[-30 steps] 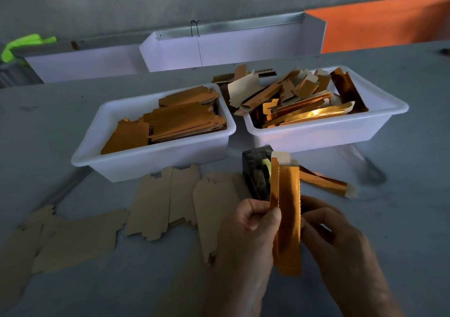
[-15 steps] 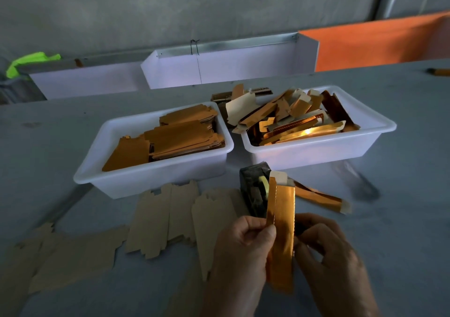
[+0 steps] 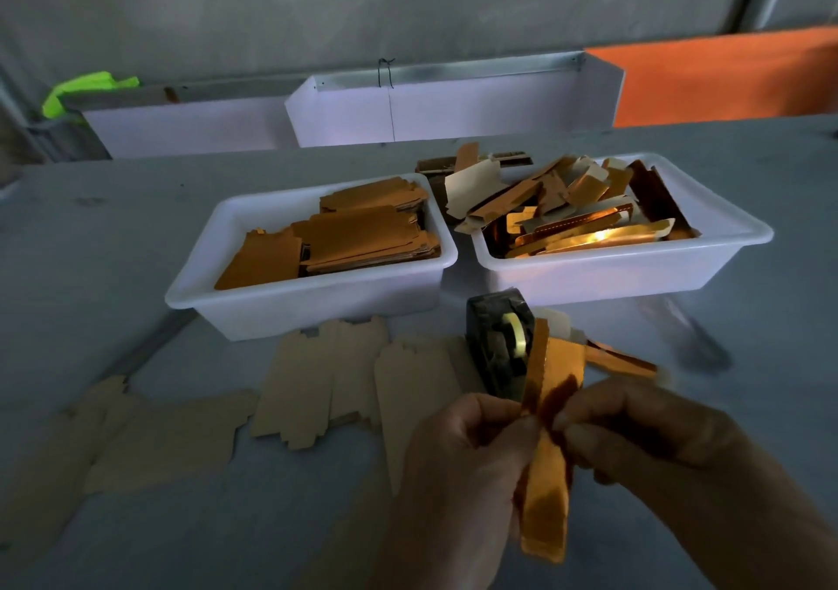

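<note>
A narrow gold-foil carton blank (image 3: pixel 546 485), folded lengthwise, stands nearly upright between my hands near the bottom of the view. My left hand (image 3: pixel 458 476) pinches its left edge with thumb and fingers. From the right, my right hand (image 3: pixel 644 444) pinches the same piece at about mid height. Just behind the blank sits a dark tape dispenser (image 3: pixel 496 347) with a pale yellow roll. Another folded gold piece (image 3: pixel 621 360) lies on the table to the right of the dispenser.
Two white plastic tubs stand behind: the left tub (image 3: pixel 290 308) holds stacked flat gold blanks, the right tub (image 3: pixel 626 272) a loose heap of folded ones. Flat tan blanks (image 3: pixel 326 385) lie spread on the grey table at left. White trays (image 3: pixel 453 109) line the back wall.
The view has tilted so the scene sits lower. My hands have closed in on the gold blank, and its upper part now leans slightly right and looks more folded.
</note>
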The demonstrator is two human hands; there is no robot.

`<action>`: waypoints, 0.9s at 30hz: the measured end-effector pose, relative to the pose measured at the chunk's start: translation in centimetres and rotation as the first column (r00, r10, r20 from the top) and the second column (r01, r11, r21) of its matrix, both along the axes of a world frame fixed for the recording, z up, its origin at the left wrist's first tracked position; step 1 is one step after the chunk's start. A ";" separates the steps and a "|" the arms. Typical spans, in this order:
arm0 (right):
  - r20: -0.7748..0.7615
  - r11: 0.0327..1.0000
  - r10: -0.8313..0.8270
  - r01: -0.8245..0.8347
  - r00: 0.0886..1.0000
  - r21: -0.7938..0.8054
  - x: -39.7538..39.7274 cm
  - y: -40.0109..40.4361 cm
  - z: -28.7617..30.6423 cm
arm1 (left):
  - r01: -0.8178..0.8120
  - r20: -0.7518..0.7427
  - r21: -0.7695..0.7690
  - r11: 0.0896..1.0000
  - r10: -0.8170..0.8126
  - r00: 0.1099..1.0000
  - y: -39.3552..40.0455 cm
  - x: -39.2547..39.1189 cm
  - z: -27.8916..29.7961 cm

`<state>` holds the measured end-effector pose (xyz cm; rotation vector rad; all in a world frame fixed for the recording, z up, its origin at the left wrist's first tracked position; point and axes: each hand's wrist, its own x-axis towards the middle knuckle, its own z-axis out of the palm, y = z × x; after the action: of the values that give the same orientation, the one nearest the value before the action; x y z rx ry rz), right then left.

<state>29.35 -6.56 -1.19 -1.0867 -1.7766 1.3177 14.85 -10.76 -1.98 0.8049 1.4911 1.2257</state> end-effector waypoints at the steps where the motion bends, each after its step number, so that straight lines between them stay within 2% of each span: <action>1: 0.006 1.000 0.009 -0.009 1.000 0.005 -0.2 0.1 0.0 | -0.011 -0.008 0.002 1.000 0.011 1.000 -0.1 -0.1 0.1; 9: 0.029 0.991 0.017 -0.020 0.999 0.133 -0.9 0.2 -0.5 | -0.005 -0.070 0.051 0.999 0.008 0.998 -0.6 -0.5 0.0; 14: 0.032 0.987 0.017 -0.021 0.999 0.158 -1.0 0.3 -0.4 | 0.033 -0.093 0.048 0.998 -0.029 0.995 -0.7 -0.7 0.1; 21: 0.109 0.993 -0.042 0.029 0.993 0.116 -1.3 0.8 -1.2 | 0.091 -0.240 0.077 0.993 -0.070 0.968 -0.9 -0.5 0.2; 27: 0.164 0.995 -0.053 0.037 0.985 0.097 -1.6 0.8 -1.9 | 0.127 -0.282 0.013 0.992 -0.118 0.952 -0.9 -0.7 0.0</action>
<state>27.74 -5.80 -3.07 -1.2075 -1.9031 1.1325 14.19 -11.66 -2.03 1.1133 1.6235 1.0767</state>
